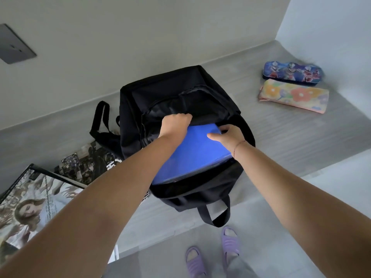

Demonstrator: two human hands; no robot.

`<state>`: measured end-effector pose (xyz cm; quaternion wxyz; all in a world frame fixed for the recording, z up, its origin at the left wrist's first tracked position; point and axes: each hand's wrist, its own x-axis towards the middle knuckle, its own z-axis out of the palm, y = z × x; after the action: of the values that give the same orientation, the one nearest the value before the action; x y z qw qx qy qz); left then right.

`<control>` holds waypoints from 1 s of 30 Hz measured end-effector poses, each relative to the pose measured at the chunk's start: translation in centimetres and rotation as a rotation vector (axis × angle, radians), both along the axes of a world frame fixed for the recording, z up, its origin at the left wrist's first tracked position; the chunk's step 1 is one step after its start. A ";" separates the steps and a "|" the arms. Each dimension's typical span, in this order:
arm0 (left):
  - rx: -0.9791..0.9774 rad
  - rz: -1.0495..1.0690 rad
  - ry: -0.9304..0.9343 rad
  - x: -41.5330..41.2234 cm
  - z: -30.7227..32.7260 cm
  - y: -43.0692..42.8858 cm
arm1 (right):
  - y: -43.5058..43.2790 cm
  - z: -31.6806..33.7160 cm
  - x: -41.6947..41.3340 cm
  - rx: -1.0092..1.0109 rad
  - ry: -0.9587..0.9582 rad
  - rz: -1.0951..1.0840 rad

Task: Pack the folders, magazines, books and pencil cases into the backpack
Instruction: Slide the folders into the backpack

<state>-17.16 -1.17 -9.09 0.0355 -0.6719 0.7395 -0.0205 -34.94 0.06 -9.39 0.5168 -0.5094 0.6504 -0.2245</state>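
A black backpack lies on the grey counter with its main opening unzipped toward me. My left hand grips the upper edge of the opening and holds it up. A blue folder sits partly inside the opening. My right hand grips the folder's far right corner, thumb on its top face. Two pencil cases lie at the far right: a blue cartoon-printed one and a flowered one in front of it. Two magazines lie at the left: a dark one and a larger one showing a figure.
The counter runs along a pale wall, with a corner at the far right. A dark wall plate is at upper left. The backpack's straps trail to the left. My feet in purple slippers stand on the floor below the counter's edge.
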 end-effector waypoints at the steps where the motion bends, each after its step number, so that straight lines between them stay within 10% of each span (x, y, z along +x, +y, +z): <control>1: 0.000 0.008 0.005 0.1 0.0 0.0 | 0.0 0.0 0.3 0.009 0.020 -0.007; 7: -0.010 0.033 0.005 0.8 -0.5 0.4 | 2.9 -1.0 -0.8 0.052 0.081 0.171; 17: -0.007 0.056 0.001 1.0 -0.5 0.8 | 2.4 -2.2 2.5 0.040 0.131 -0.121; 23: -0.006 0.066 0.170 1.2 -0.7 2.5 | 2.2 0.6 0.4 -0.274 0.681 0.098; 30: -0.121 0.104 0.038 4.9 -2.0 6.4 | -1.6 0.4 -2.5 -0.330 0.521 0.324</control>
<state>-12.27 5.22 -11.06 -0.0179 -0.7106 0.7015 -0.0505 -37.42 -1.58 -9.01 0.2731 -0.7228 0.6262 -0.1041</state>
